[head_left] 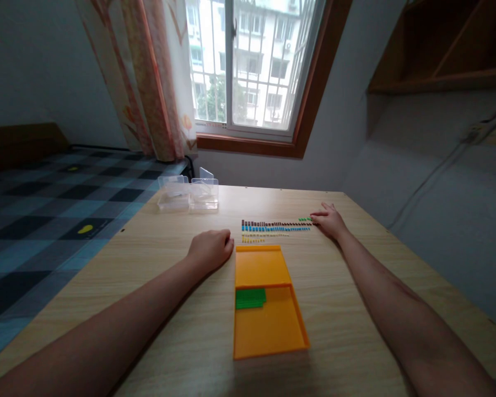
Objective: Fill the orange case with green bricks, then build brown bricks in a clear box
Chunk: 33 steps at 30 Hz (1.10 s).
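My left hand [210, 248] rests on the wooden table [177, 331] as a loose fist, just left of an orange two-part tray [268, 331]. A patch of green bricks [250, 298] lies in the tray's near compartment. Beyond the tray run rows of small bricks [273, 227]: dark, blue and yellow, with a few green ones [305, 219] at the right end. My right hand [329, 219] lies at that right end, its fingers pointing left and touching the green pieces. I cannot see whether they pinch one.
Two clear plastic boxes [188, 194] stand at the table's far left. A bed with a checked cover [49, 209] runs along the left. A window [252, 66] and curtain [149, 82] are behind the table, a wall with a wooden shelf [446, 49] to the right.
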Tool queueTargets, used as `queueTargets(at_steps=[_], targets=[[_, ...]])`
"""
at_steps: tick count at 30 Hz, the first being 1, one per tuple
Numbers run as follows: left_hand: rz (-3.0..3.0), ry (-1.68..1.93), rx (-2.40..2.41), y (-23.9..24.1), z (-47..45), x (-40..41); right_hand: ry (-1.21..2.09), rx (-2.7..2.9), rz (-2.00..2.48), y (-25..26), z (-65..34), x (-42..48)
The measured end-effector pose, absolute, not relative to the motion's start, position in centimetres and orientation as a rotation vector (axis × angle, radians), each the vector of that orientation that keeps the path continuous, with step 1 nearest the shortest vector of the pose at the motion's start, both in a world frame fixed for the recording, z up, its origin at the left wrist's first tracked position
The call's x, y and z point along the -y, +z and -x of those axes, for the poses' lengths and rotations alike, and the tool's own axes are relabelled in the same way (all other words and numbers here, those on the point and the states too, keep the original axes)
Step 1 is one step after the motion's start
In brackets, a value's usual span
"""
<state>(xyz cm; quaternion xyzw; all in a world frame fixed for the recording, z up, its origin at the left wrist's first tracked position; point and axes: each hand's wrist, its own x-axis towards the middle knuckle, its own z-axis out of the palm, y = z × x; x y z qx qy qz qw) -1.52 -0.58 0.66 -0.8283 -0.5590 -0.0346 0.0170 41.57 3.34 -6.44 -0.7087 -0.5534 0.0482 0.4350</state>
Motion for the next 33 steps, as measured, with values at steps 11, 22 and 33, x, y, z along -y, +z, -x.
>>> queueTargets(at_steps=[11,22,33], targets=[[2.582,-0.104,1.754,0.7,1.5,0.6,0.219,1.365,1.809,-6.1,-41.7,-3.2],[2.580,-0.116,1.744,0.6,1.5,0.6,0.191,1.307,1.706,-6.2,-42.8,-3.0],[2.600,-0.141,1.756,0.7,1.5,0.7,0.216,1.393,1.641,-2.0,-40.8,-0.9]])
